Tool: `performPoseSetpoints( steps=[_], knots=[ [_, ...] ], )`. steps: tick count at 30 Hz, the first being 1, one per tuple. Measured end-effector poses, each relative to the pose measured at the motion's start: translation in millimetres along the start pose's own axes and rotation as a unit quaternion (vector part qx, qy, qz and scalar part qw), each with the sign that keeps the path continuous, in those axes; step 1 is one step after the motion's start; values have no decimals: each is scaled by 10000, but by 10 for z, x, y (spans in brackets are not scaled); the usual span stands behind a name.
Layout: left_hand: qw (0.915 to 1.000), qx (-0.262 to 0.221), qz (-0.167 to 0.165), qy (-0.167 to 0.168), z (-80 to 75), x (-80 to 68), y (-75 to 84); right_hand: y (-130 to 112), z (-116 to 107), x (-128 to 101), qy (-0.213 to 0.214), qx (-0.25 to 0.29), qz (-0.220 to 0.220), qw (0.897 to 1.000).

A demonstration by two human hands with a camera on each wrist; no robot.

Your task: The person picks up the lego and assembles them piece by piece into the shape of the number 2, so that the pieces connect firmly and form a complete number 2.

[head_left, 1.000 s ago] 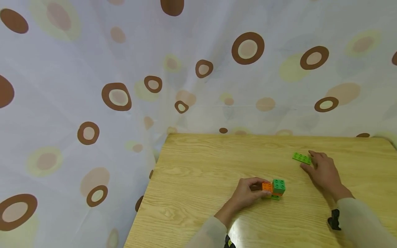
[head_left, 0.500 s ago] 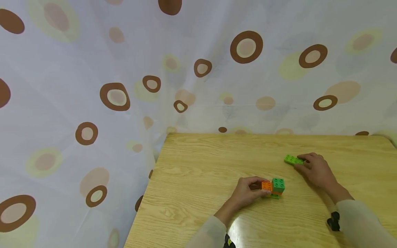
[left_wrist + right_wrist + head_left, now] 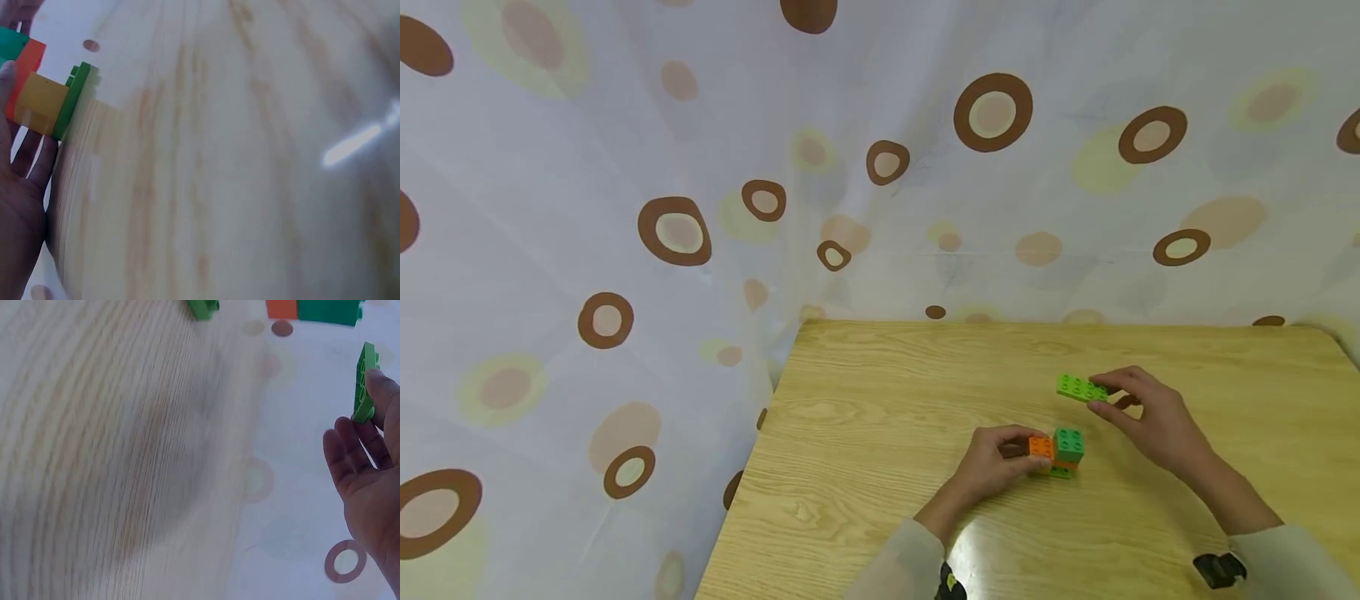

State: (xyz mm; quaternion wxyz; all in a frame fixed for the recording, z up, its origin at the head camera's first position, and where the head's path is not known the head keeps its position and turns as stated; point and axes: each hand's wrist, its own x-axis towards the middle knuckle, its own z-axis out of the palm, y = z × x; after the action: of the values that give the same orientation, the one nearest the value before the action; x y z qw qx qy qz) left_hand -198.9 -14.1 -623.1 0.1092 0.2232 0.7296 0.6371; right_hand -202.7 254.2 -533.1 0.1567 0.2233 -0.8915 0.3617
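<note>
My left hand [image 3: 988, 462] holds a small stack of toy building bricks on the table, thumb on the near side and fingers behind. On top sit an orange brick [image 3: 1041, 447] and, to its right, a green brick [image 3: 1069, 444]. The left wrist view shows a yellow brick [image 3: 41, 103] lower in the stack and a thin green base plate [image 3: 73, 100] under it. My right hand [image 3: 1159, 421] pinches the right end of a light green studded plate [image 3: 1077, 387], behind the stack. Raised off the table, this plate [image 3: 364, 384] shows its hollow underside in the right wrist view.
The wooden table [image 3: 865, 400] has a glossy patch of reflected light near its front. A white curtain [image 3: 880, 208] with brown rings and pale spots hangs along the back and left edges.
My right hand has closed its fingers on the light green plate, lifted it and carried it left toward the stack. My left hand stays on the stack.
</note>
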Motion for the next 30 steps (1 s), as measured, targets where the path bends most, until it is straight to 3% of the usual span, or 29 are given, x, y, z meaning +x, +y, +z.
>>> performPoseSetpoints(
  steps=[11,19,30],
  knots=[
    [10000,54,76,-5,-15,8,23,-283,103,-166,-410,782,-361,9954],
    [10000,-13,13,-79,18,8,14,-359,174,-234,-415,947,-669,9924],
    [9999,-97,-6,-30,13,6,18,-391,200,-263,-246,754,-869,9931]
  ],
)
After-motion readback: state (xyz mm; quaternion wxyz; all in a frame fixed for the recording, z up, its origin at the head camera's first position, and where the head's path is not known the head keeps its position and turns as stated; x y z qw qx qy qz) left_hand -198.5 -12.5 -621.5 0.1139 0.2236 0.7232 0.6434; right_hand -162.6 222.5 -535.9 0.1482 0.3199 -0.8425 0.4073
